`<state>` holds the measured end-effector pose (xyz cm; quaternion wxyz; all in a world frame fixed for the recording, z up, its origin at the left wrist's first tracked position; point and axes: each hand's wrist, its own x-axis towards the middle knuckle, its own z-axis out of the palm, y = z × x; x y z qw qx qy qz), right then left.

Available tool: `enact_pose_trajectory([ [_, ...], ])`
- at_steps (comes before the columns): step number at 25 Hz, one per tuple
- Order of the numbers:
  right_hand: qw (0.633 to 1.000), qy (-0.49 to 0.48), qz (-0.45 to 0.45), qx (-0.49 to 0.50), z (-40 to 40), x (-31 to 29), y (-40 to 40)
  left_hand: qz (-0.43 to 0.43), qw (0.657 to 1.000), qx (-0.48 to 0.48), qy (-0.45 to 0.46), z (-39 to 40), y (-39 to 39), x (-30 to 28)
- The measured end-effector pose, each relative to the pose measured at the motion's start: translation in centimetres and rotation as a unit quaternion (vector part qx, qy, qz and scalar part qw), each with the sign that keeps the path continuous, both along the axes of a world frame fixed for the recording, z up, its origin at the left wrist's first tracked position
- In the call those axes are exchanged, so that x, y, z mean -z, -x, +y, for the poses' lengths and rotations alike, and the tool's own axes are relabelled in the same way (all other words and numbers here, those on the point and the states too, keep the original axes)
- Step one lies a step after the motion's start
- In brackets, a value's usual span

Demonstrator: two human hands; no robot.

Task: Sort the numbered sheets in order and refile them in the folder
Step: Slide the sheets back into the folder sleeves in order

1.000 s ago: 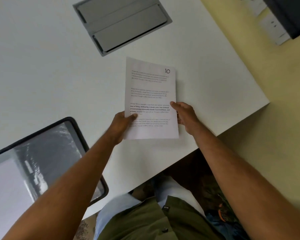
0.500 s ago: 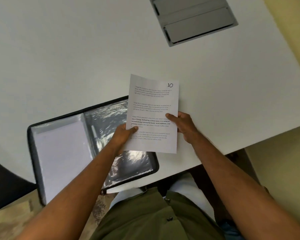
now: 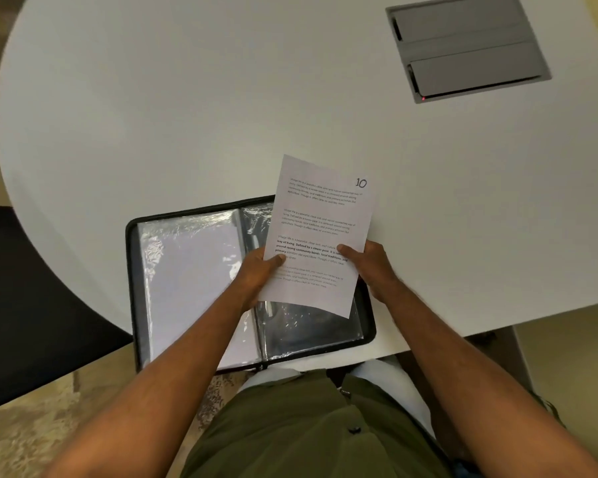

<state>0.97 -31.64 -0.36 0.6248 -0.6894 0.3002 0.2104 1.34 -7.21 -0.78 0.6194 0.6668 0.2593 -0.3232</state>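
A stack of white printed sheets (image 3: pixel 320 215), with the top one numbered 10 in its upper right corner, hangs tilted over the right half of the folder. My left hand (image 3: pixel 259 270) pinches its left edge, thumb on top. My right hand (image 3: pixel 370 263) grips its right edge, thumb across the text. The black zip folder (image 3: pixel 135 270) lies open on the white table (image 3: pixel 187 115) near the front edge. Its left plastic sleeve holds a white sheet; the right sleeve looks dark and glossy, partly hidden by the sheets.
A grey cable hatch (image 3: pixel 470 46) is set into the table at the back right. A dark chair (image 3: pixel 32 298) stands to the left of the table. The table's front edge runs just past the folder, above my lap.
The sheets have travelled left from the bare table to above the folder's right half, tilting slightly clockwise. Both hands keep the same hold. The view has swung left.
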Motion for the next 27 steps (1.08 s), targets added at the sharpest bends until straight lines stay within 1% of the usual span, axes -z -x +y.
enact_pose_trajectory([
  [5, 0.999, 0.034, -0.024, 0.004, 0.7, -0.8, -1.5, -0.064, 0.997, 0.0, -0.053, 1.4, -2.5, 0.8],
  [7, 0.998, 0.044, -0.034, 0.011, 0.6, -0.9, -2.2, -0.114, 0.987, 0.033, -0.11, 2.0, -4.0, 1.1],
  [8, 0.998, 0.05, -0.039, 0.018, 0.4, -1.0, -2.5, -0.148, 0.975, 0.064, -0.156, 2.3, -4.8, 1.4],
  [9, 0.997, 0.056, -0.043, 0.029, 0.1, -1.0, -2.8, -0.19, 0.954, 0.104, -0.208, 2.5, -5.7, 1.7],
  [10, 0.996, 0.062, -0.048, 0.043, -0.3, -0.8, -3.0, -0.234, 0.926, 0.15, -0.254, 2.7, -6.5, 2.3],
  [11, 0.995, 0.066, -0.053, 0.058, -0.7, -0.7, -3.2, -0.268, 0.895, 0.2, -0.296, 2.7, -7.2, 2.9],
  [12, 0.994, 0.068, -0.056, 0.072, -1.1, -0.5, -3.4, -0.284, 0.864, 0.252, -0.331, 2.6, -7.8, 3.4],
  [14, 0.992, 0.069, -0.06, 0.09, -1.8, -0.3, -3.9, -0.272, 0.817, 0.326, -0.391, 2.1, -8.2, 4.0],
  [16, 0.99, 0.07, -0.06, 0.11, -2.4, 0.1, -4.5, -0.255, 0.781, 0.375, -0.429, 1.6, -7.9, 4.5],
  [17, 0.989, 0.071, -0.059, 0.118, -2.6, 0.3, -4.8, -0.252, 0.77, 0.386, -0.442, 1.3, -7.6, 4.9],
  [19, 0.988, 0.067, -0.057, 0.126, -2.9, 0.6, -5.5, -0.264, 0.76, 0.377, -0.46, 1.3, -7.0, 5.4],
  [24, 0.987, 0.039, -0.067, 0.142, -2.9, 0.5, -7.2, -0.344, 0.765, 0.297, -0.456, 1.5, -6.7, 5.2],
  [27, 0.983, 0.019, -0.072, 0.17, -2.8, 0.4, -8.5, -0.352, 0.759, 0.3, -0.458, 1.9, -7.8, 5.0],
])
